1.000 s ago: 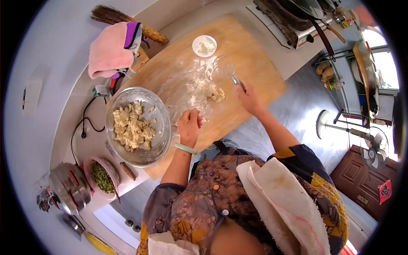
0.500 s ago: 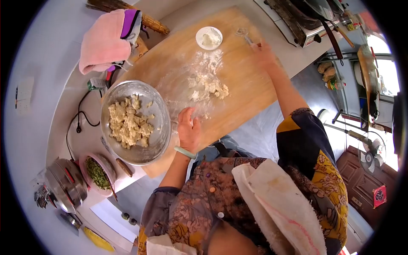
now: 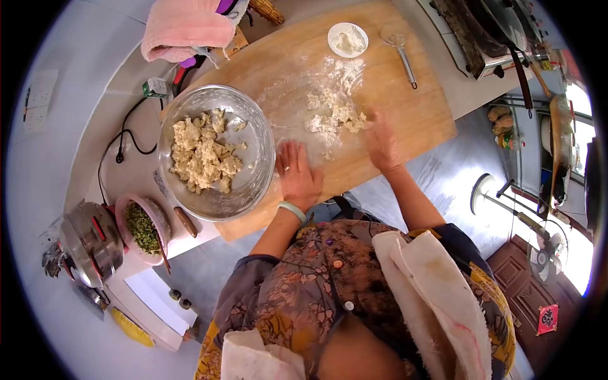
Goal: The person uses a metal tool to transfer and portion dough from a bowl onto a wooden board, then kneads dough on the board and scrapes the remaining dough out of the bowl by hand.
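Note:
Crumbly dough and flour (image 3: 339, 117) lie scattered on the wooden board (image 3: 424, 120). My left hand (image 3: 297, 177) rests at the board's near side, fingers extended, beside the metal bowl (image 3: 256, 183) that holds more lumpy dough (image 3: 202, 155). Just right of the scattered dough is my right hand (image 3: 384, 144), slightly blurred, its fingers stretched out and nothing visible in it. A whisk-like tool with a metal handle (image 3: 407, 66) lies on the board at the upper right, next to a white dish (image 3: 348, 40) of pale paste or flour.
A pink bowl of chopped greens (image 3: 144, 228), a wooden-handled tool (image 3: 185, 222) and a metal pot (image 3: 95, 244) stand at the lower left. A pink towel (image 3: 187, 28) is at the upper left. A stove with a pan (image 3: 481, 31) is at the upper right.
My right hand has let go of the metal-handled tool at the board's upper right and moved back toward the dough. My left hand has opened from a closed shape. The view has shifted.

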{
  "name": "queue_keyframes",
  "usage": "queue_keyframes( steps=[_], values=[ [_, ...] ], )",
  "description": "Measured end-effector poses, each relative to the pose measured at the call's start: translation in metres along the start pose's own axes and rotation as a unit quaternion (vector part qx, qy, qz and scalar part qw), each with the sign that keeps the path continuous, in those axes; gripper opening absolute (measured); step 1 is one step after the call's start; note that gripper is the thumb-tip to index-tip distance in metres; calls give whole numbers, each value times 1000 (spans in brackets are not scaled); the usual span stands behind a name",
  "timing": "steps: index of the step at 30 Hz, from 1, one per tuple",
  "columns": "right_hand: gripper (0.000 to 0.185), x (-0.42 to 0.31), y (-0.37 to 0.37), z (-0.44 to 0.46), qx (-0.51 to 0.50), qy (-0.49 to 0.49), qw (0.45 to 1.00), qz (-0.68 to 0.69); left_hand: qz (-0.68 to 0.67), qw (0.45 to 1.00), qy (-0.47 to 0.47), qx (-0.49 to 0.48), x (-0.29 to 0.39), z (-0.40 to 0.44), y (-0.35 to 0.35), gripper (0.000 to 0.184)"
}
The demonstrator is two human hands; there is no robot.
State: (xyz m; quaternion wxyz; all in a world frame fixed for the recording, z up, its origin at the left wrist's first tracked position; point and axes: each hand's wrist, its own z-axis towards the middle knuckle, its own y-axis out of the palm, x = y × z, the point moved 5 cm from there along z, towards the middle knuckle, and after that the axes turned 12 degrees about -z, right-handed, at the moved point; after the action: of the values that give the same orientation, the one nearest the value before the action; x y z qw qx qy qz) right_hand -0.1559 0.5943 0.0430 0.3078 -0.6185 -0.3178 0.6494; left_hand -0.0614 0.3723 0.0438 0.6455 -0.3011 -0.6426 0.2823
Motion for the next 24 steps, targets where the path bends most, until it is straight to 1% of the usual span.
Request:
queue_keyframes(
  steps=[2,4,5,6,8,9,11,12,14,17,18,21,23,24],
  values=[
    [43,-33,-6,0,4,-77,994,72,-14,1000,10,-10,2,11,10,76],
    [42,-14,-2,4,16,-8,995,93,-51,998,22,-8,6,27,12,75],
    [43,-7,-2,6,13,-2,997,73,-67,997,29,-6,8,35,11,74],
    [44,-1,-3,8,9,5,999,53,-72,997,39,10,11,40,9,69],
    [50,-2,-9,9,-16,-37,998,-54,-98,994,56,13,6,51,5,65],
    [56,-10,-9,10,-65,-37,995,-64,-112,991,65,14,4,57,5,64],
    [67,-33,-13,9,-160,-31,983,-86,-138,989,52,8,-4,72,1,62],
    [73,-42,-14,13,-179,-21,979,-98,-151,987,46,5,-5,76,-1,62],
    [84,-55,-10,21,-216,-1,969,-117,-149,989,-12,23,0,81,-9,63],
    [94,-57,5,43,-236,-60,966,-81,-164,982,-89,31,13,93,-21,67],
    [95,-57,9,49,-251,-73,961,-94,-173,978,-113,31,15,99,-21,69],
    [97,-65,17,69,-290,-130,938,-139,-171,974,-146,-40,9,118,-12,72],
    [95,-73,22,77,-304,-184,918,-175,-170,975,-118,-76,1,128,-4,69],
    [90,-79,23,77,-319,-182,914,-170,-168,976,-105,-93,0,130,-1,67]
  ],
)
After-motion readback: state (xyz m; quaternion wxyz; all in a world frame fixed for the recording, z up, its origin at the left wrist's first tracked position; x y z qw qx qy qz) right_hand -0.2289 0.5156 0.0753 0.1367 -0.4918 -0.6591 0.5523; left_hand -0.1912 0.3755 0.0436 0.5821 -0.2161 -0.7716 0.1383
